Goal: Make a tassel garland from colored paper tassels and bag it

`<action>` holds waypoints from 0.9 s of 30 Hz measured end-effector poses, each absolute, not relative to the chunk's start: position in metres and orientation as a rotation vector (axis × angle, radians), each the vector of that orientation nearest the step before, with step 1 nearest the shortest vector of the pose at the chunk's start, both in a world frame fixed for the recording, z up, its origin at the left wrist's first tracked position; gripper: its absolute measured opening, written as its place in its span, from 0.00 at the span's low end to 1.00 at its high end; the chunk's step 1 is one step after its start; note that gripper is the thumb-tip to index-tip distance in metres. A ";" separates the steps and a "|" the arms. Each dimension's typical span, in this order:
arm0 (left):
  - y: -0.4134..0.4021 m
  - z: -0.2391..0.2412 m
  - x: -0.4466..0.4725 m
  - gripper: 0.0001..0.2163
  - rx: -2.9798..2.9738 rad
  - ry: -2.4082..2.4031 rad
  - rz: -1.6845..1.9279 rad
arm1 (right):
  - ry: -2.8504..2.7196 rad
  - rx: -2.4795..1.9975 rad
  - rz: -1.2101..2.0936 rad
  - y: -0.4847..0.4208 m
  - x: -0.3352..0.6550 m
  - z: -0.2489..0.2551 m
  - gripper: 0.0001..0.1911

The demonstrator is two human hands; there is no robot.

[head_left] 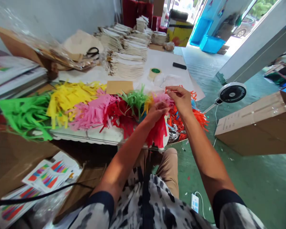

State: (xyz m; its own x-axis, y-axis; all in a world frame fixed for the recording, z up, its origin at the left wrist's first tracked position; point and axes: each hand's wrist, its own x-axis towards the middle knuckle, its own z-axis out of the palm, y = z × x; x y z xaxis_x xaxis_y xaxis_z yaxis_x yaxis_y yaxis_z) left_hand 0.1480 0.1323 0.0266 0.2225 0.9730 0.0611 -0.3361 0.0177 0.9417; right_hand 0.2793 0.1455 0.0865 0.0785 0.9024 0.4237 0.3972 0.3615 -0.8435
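Note:
A fringed garland (92,109) lies along the table's front edge, its cut strips running through green, yellow, pink and red sections, with smaller green and yellow ones near the middle. My left hand (156,112) is closed on its right part, where pink and red fringe (157,133) hangs over the edge. Just above and to the right, my right hand (180,98) pinches with thumb and forefinger. Something small and reddish shows at those fingertips, too small to make out. Orange fringe (200,119) bunches below and beyond my right wrist.
Stacks of off-white pieces (127,62) stand at the back of the table, near a tape roll (154,73), a black bar-shaped object (179,65) and black-handled scissors (92,52). Right of the table are a fan (232,94) and a large carton (255,124). A power strip (194,202) lies on the floor.

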 end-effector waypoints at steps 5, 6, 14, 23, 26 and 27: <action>0.164 0.052 0.119 0.05 0.894 0.562 1.461 | -1.388 -1.313 0.419 0.114 0.285 0.077 0.12; 0.165 0.054 0.112 0.06 0.881 0.556 1.436 | -1.367 -1.312 0.444 0.107 0.287 0.071 0.11; 0.091 0.046 0.101 0.11 1.037 0.788 1.333 | -1.242 -1.194 0.685 0.050 0.289 0.042 0.11; 0.011 0.054 0.103 0.08 1.367 0.933 1.228 | -1.399 -1.124 0.846 -0.005 0.290 0.064 0.06; 0.004 0.058 0.102 0.05 1.513 0.920 1.252 | -1.468 -1.147 0.794 -0.013 0.292 0.071 0.05; 0.002 0.059 0.102 0.05 1.550 0.904 1.263 | -1.482 -1.152 0.773 -0.015 0.292 0.073 0.05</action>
State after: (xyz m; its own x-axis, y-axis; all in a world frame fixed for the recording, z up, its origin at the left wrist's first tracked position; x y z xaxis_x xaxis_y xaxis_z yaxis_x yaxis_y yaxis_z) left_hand 0.1022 0.0024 0.0589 0.2067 0.9282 0.3095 -0.0066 -0.3150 0.9491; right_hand 0.2919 -0.0149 0.0728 0.0218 0.9392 0.3427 0.2567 0.3260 -0.9098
